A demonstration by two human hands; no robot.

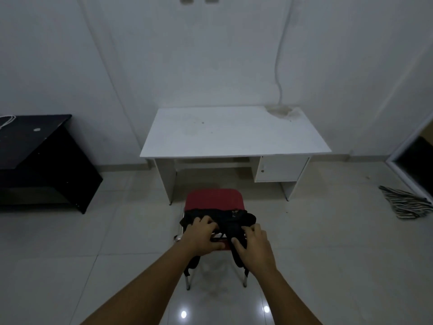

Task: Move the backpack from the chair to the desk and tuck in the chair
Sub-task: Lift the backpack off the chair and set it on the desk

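Note:
A black backpack [228, 218] lies at the back of a red-seated chair [214, 198] with metal legs, its straps hanging down behind. The chair stands pulled out in front of a white desk [234, 134], whose top is bare apart from a stain at its far right corner. My left hand [203, 235] lies on the backpack's left side, fingers curled over the fabric and thumb against the chair's red back. My right hand [254, 245] grips the backpack's right side near a strap. Both hands cover much of the bag.
A black low desk [35, 156] stands at the left with a white cable on it. A striped cloth [406, 204] lies on the tiled floor at the right, beside a dark doorway [414, 160]. The white desk has a small cabinet [278, 168] under its right side.

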